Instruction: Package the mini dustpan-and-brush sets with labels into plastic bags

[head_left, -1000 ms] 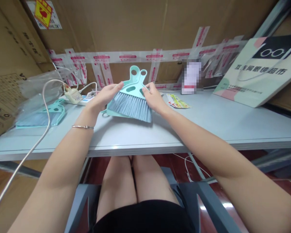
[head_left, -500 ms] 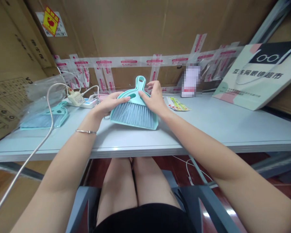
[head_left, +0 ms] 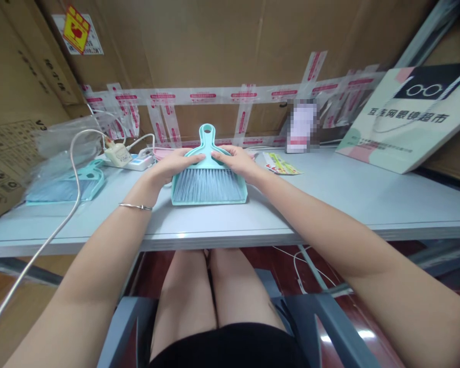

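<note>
A teal hand brush (head_left: 207, 185) with grey bristles lies nested in a matching teal dustpan (head_left: 209, 202) on the pale table (head_left: 329, 199), their handles (head_left: 207, 135) stacked and pointing away from me. My left hand (head_left: 174, 164) lies flat on the brush's left shoulder, fingers stretched toward the middle. My right hand (head_left: 235, 159) lies flat on the right shoulder in the same way. The fingertips of both hands almost meet at the base of the handle.
A second teal brush and dustpan set in a clear bag (head_left: 67, 184) lies at the left. Behind it are a power strip (head_left: 132, 162) with a plug and a white cable (head_left: 61, 225). A leaflet (head_left: 281, 164) and a leaning sign board (head_left: 410, 117) are at the right. Taped cardboard (head_left: 214, 46) walls the back.
The brush was held tilted above the dustpan; both hands have lowered it into the pan, squared the set to face me, and now lie flat on top.
</note>
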The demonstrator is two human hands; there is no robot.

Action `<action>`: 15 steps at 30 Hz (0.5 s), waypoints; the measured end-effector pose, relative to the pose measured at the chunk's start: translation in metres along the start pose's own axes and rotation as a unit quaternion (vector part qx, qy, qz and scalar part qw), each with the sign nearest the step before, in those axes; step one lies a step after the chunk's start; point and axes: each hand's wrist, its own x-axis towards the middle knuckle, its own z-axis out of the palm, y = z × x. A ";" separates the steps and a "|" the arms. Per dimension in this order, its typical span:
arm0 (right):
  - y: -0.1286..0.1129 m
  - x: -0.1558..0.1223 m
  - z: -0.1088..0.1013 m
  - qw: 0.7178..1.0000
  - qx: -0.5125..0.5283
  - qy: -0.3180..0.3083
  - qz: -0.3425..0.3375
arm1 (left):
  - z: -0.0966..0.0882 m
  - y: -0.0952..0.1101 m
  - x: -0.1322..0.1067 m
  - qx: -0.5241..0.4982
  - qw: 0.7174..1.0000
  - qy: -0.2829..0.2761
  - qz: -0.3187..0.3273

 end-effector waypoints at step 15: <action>-0.006 -0.002 0.001 0.999 -0.034 0.010 0.006 | 0.002 0.004 0.000 -0.007 1.000 0.019 -0.014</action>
